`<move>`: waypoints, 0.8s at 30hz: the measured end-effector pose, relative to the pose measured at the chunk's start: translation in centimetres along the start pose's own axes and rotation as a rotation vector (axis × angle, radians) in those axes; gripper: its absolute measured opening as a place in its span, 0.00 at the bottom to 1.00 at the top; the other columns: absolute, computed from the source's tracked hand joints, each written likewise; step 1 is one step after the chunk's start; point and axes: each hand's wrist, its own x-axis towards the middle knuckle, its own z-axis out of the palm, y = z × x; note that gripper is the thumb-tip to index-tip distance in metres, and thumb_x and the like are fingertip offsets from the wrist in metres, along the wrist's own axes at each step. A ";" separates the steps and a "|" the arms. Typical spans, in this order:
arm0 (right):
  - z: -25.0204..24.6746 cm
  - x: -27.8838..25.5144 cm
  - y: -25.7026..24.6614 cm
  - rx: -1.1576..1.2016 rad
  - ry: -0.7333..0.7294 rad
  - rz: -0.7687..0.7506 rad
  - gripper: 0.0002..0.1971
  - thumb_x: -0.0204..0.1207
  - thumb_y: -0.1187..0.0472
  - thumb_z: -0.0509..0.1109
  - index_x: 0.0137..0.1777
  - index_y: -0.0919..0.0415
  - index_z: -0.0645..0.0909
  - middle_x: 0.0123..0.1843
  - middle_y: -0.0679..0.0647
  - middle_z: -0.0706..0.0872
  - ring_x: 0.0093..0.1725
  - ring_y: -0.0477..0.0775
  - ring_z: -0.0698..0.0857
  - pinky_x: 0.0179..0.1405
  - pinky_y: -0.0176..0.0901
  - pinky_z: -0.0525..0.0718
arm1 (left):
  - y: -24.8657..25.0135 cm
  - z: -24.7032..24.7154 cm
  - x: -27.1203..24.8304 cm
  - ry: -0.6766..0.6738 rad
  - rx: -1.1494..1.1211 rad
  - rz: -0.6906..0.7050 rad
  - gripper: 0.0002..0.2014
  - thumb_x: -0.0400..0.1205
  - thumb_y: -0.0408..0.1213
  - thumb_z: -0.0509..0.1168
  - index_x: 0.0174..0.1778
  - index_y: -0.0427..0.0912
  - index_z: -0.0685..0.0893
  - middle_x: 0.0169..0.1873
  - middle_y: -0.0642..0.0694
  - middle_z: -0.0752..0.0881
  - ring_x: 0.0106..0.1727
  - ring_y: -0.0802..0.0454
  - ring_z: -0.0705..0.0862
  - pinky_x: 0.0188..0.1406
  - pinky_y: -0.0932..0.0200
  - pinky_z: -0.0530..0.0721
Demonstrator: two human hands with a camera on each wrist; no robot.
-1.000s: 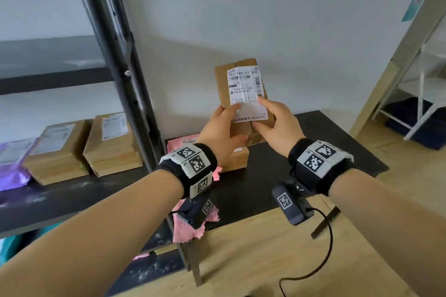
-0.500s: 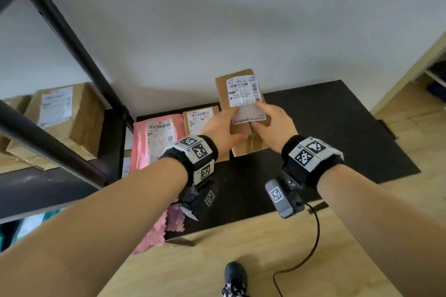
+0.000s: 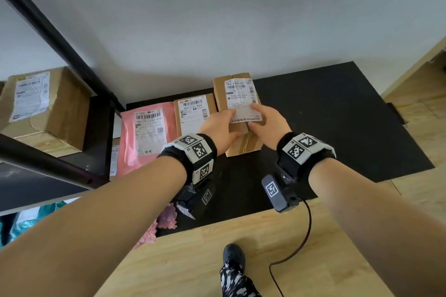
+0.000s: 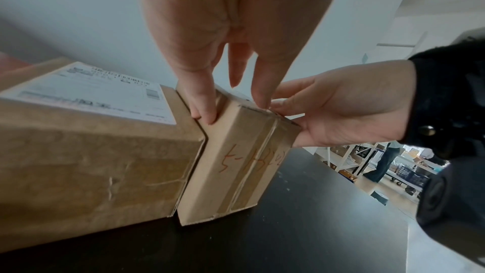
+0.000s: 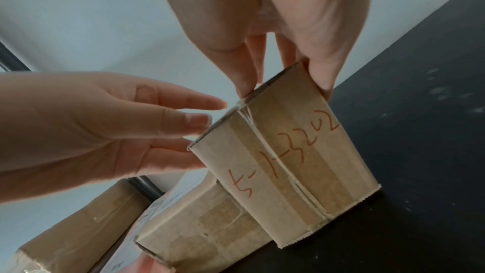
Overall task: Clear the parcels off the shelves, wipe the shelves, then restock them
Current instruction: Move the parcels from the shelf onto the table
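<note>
Two hands point(image 3: 220, 128) point(image 3: 268, 125) grip the cardboard parcel point(image 3: 239, 113) on the black shelf point(image 3: 337, 116), touching a neighbouring box point(image 3: 193, 113) beside a pink mailer point(image 3: 147, 132).

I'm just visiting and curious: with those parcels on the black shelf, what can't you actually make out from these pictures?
- Small print on the held box's label: head view, too small; both hands cover its lower part.
- Held box, far end: wrist views, hidden behind the left hand and right hand.
- Neighbouring box's label: left wrist view, blurred.
- Pink cloth: head view, mostly hidden under the left forearm.
</note>
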 end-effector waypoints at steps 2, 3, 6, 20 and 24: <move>0.2 0.2 0.3 -0.005 0.001 -0.003 0.28 0.81 0.64 0.65 0.79 0.58 0.63 0.75 0.56 0.72 0.71 0.53 0.74 0.58 0.32 0.70 | 0.1 0.1 0.0 0.001 0.020 0.005 0.29 0.82 0.41 0.65 0.78 0.40 0.65 0.73 0.42 0.72 0.72 0.46 0.73 0.69 0.55 0.72; 0.2 0.2 0.3 -0.005 0.004 -0.006 0.27 0.81 0.64 0.65 0.79 0.58 0.63 0.75 0.56 0.71 0.71 0.53 0.74 0.58 0.32 0.69 | 0.1 0.1 0.0 0.003 0.028 0.006 0.28 0.82 0.40 0.65 0.77 0.40 0.66 0.73 0.41 0.73 0.72 0.46 0.73 0.69 0.55 0.73; 0.3 0.5 0.4 -0.009 0.007 -0.016 0.27 0.81 0.64 0.65 0.79 0.58 0.63 0.75 0.55 0.71 0.72 0.52 0.73 0.58 0.31 0.69 | 0.0 0.0 -0.1 0.011 0.032 0.008 0.26 0.82 0.40 0.64 0.76 0.40 0.68 0.71 0.41 0.73 0.70 0.46 0.75 0.67 0.55 0.73; 1.7 -1.9 -3.3 -0.121 0.119 -0.091 0.20 0.82 0.63 0.61 0.74 0.58 0.72 0.79 0.54 0.65 0.77 0.54 0.67 0.72 0.45 0.71 | -1.8 -2.6 -3.5 0.068 0.013 0.078 0.24 0.83 0.37 0.61 0.77 0.42 0.68 0.74 0.45 0.73 0.73 0.49 0.73 0.69 0.58 0.71; 3.3 -4.6 -6.2 -0.137 0.135 -0.168 0.18 0.82 0.63 0.59 0.70 0.58 0.76 0.73 0.55 0.73 0.73 0.54 0.70 0.70 0.42 0.69 | -3.9 -3.5 -6.5 0.109 -0.044 0.081 0.23 0.83 0.36 0.61 0.76 0.45 0.70 0.74 0.48 0.73 0.74 0.51 0.72 0.72 0.55 0.71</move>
